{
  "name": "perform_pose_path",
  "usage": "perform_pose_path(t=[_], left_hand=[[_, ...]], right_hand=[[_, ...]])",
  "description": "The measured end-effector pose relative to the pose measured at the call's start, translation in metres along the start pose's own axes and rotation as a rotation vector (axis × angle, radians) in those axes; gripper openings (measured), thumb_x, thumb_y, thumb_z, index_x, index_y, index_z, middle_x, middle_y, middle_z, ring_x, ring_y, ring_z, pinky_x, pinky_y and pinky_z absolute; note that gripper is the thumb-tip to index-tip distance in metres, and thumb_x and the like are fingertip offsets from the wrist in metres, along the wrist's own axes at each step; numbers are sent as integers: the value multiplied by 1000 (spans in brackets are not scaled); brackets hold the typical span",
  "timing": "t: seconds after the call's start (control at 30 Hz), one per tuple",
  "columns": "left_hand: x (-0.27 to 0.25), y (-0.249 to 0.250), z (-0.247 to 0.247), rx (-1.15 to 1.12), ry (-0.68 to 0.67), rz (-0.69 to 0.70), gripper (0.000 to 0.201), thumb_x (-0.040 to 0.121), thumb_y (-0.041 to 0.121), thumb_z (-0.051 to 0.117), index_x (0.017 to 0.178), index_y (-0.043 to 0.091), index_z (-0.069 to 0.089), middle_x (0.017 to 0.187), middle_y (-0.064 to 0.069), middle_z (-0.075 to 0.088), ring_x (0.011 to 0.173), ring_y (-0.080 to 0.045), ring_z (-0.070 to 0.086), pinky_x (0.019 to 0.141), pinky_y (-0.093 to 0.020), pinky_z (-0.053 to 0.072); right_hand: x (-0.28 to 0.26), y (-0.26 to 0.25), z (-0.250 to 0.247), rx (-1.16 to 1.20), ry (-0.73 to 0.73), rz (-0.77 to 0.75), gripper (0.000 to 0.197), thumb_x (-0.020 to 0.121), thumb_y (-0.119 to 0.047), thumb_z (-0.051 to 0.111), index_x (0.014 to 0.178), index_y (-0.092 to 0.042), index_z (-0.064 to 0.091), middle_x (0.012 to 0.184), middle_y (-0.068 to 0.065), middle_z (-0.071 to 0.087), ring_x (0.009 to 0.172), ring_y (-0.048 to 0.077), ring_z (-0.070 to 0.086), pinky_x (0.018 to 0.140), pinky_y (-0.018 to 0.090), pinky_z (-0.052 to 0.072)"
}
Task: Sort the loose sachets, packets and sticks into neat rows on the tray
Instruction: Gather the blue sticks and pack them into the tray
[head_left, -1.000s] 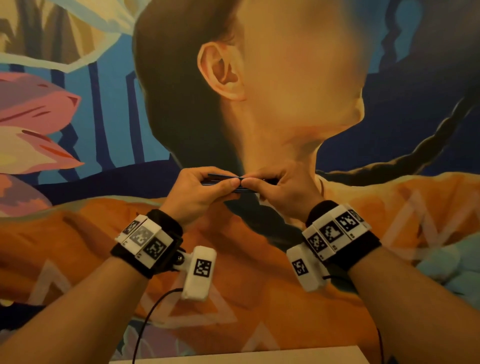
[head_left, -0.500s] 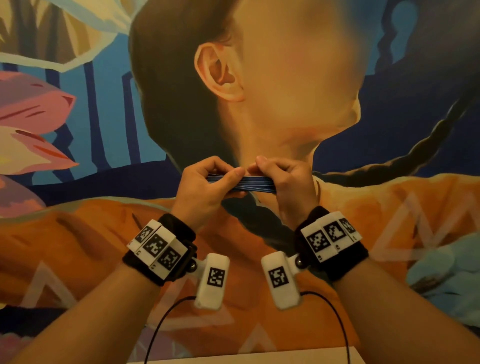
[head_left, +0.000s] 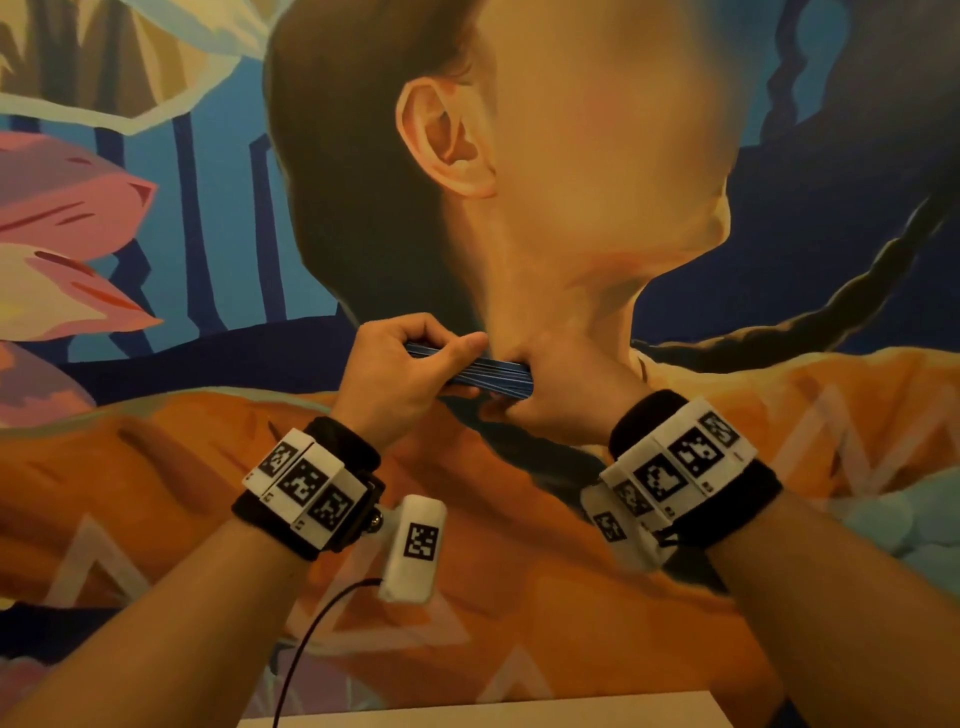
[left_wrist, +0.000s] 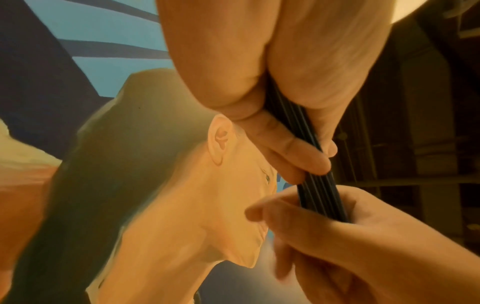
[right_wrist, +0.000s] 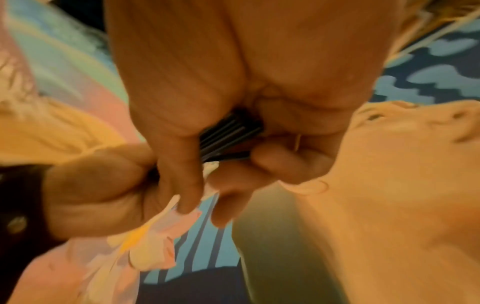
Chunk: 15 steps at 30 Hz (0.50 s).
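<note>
A bundle of several slim dark blue sticks (head_left: 488, 371) is held up in the air between both hands, lying roughly level and in front of a painted wall. My left hand (head_left: 452, 358) grips its left end, thumb on top and fingers curled beneath. My right hand (head_left: 535, 384) grips the right end with curled fingers. The left wrist view shows the sticks (left_wrist: 319, 185) running from my left hand's fingers (left_wrist: 298, 156) down into the right hand (left_wrist: 363, 236). The blurred right wrist view shows the stick ends (right_wrist: 228, 135) inside the right palm. No tray is in view.
A large painted mural (head_left: 519, 208) of a figure fills the wall just behind the hands. The edge of a pale table top (head_left: 478, 714) shows at the bottom. A black cable (head_left: 301, 639) hangs from the left wrist camera.
The bundle, thin and edge-on a second ago, now shows as a thicker stack tilted down to the right. The right wrist has rolled and both hands have closed further round the sticks.
</note>
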<state>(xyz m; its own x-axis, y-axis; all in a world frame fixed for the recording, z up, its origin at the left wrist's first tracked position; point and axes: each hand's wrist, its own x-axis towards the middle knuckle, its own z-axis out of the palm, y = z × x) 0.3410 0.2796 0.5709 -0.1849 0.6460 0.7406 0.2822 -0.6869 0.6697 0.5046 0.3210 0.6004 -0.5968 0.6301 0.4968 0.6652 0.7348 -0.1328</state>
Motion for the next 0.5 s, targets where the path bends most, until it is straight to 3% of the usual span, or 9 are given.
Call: perform_pose_path(t=[0.07, 0.17, 0.27, 0.37, 0.43, 0.5], left_hand=[[1, 1, 2, -6, -12, -14, 19, 87, 16, 68, 85, -3, 65, 70, 3, 71, 71, -13, 73, 58, -18, 56], [4, 2, 3, 1, -17, -144, 26, 94, 30, 62, 93, 5, 68, 75, -3, 69, 64, -14, 70, 54, -23, 54], [6, -4, 8, 101, 38, -253, 39, 100, 43, 52, 89, 10, 69, 58, 3, 58, 47, -12, 54, 43, -22, 40], [5, -12, 14, 140, 123, -235, 43, 101, 41, 51, 79, 8, 67, 48, 8, 45, 43, -8, 41, 46, -25, 32], [5, -15, 13, 146, 162, -183, 44, 100, 38, 53, 75, 5, 66, 54, 1, 49, 48, -12, 43, 50, -30, 34], [4, -19, 11, 149, 190, -130, 45, 100, 37, 54, 76, 1, 66, 61, -9, 54, 53, -19, 47, 53, -35, 37]], right_hand=[[-1, -5, -1, -121, 55, 47, 7, 91, -27, 60, 88, -24, 65, 70, -5, 56, 72, 17, 56, 58, 32, 42], [-5, -6, -4, -321, 171, 31, 14, 94, -24, 50, 90, -27, 62, 63, -6, 40, 65, 17, 42, 49, 27, 19], [-6, -2, -2, -380, 198, 40, 18, 97, -25, 47, 101, -27, 65, 67, -6, 39, 67, 17, 37, 48, 24, 13], [-5, 4, 6, -246, 252, -35, 18, 95, -32, 58, 108, -29, 70, 79, -5, 58, 74, 14, 49, 56, 24, 31], [-7, 11, 8, 20, 280, -104, 29, 84, -41, 73, 110, -29, 73, 86, -11, 68, 78, 7, 59, 72, 23, 47], [-9, 15, 12, 352, 289, -114, 39, 74, -45, 81, 108, -30, 72, 89, -18, 68, 81, 0, 65, 80, 17, 52]])
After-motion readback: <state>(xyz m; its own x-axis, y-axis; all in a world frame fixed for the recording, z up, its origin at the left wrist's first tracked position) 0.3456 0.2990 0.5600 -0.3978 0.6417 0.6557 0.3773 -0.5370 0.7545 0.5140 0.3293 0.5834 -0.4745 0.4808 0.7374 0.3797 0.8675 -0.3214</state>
